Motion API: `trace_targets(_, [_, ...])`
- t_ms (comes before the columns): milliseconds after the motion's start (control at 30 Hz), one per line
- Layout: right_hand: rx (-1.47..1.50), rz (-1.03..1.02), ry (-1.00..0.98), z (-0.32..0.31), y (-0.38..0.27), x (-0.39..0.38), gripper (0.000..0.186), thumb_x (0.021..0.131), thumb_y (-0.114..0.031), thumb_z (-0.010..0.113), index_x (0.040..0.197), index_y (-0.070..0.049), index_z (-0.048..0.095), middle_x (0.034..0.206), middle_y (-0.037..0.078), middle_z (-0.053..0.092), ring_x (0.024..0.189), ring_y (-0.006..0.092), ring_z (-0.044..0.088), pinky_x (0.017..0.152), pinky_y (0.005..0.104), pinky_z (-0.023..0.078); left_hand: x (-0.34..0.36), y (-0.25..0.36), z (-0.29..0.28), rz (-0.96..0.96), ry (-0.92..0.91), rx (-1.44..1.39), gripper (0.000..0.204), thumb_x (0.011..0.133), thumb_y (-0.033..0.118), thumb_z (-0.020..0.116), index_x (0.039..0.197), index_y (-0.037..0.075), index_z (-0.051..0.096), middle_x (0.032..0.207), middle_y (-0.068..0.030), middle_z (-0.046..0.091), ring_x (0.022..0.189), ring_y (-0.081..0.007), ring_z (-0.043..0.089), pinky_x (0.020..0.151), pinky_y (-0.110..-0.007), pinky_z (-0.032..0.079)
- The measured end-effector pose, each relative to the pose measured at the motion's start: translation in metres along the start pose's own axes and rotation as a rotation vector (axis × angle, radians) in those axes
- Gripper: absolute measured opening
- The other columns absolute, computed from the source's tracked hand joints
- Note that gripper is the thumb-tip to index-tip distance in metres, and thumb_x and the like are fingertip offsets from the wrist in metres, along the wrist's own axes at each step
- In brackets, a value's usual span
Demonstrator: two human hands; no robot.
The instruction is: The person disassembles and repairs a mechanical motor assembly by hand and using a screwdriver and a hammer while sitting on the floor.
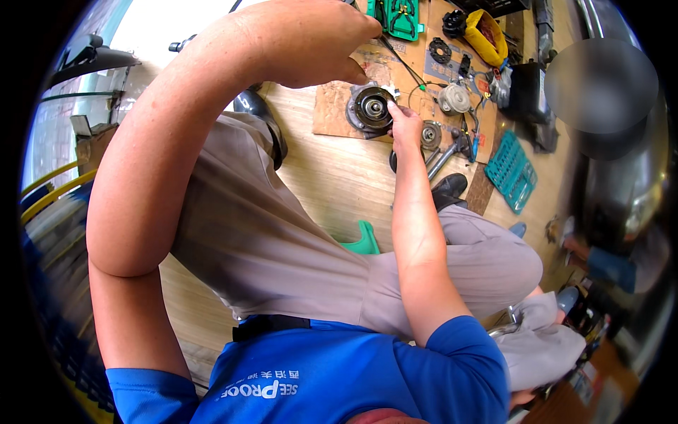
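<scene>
Black-rimmed, the wheel [373, 107] seems gripped by fingers of the right hand [406, 126]; whether the left hand [321, 48] grips anything, I cannot tell. Right of those fingers, a silver round part [454, 99] lies apart: work looks unfinished.

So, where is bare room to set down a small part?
Widest: the wood-look floor between the cardboard sheet, your left trouser leg and the green plastic piece. Smaller: the cardboard's near left corner, beside the round black part at your right hand. Crowded: right of that hand, with the round silver part, yellow bag and teal tool case.
</scene>
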State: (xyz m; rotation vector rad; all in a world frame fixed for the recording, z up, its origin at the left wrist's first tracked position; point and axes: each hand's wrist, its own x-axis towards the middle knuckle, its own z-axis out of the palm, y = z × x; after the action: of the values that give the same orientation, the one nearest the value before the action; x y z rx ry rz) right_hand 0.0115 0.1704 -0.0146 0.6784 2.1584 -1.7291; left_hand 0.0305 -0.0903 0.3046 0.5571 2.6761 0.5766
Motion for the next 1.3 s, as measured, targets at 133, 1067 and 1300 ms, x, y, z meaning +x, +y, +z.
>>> trace_targets(133, [-0.002,0.012,-0.042,-0.007,0.003,0.001,0.033,0.086,-0.027,0.076,0.101,0.002,0.067,0.068,0.002,0.06,0.047,0.0092,0.048,0.041,0.0244,0.038,0.0,0.005,0.0,0.012,0.019,0.011,0.048,0.084,0.025,0.072,0.122,-0.002,0.06,0.104,-0.0233,0.068,0.1,-0.0375,0.066,0.086,-0.044,0.053])
trace_targets(1067, [-0.046,0.047,-0.247,-0.031,-0.01,-0.011,0.048,0.086,-0.013,0.071,0.127,0.006,0.056,0.078,0.003,0.061,0.061,0.0096,0.054,0.047,0.0247,0.04,0.009,0.003,0.018,0.071,0.119,0.106,0.052,0.087,0.021,0.068,0.134,0.005,0.052,0.122,-0.0196,0.062,0.116,-0.0363,0.057,0.099,-0.043,0.045])
trace_targets(1300, [-0.053,0.04,-0.195,-0.026,-0.008,-0.006,0.039,0.089,-0.015,0.069,0.12,0.007,0.06,0.078,0.004,0.062,0.059,0.0105,0.055,0.045,0.0247,0.041,0.008,0.004,0.014,-0.019,0.064,0.093,0.052,0.087,0.022,0.069,0.135,0.007,0.052,0.122,-0.0197,0.063,0.115,-0.0363,0.058,0.099,-0.043,0.045])
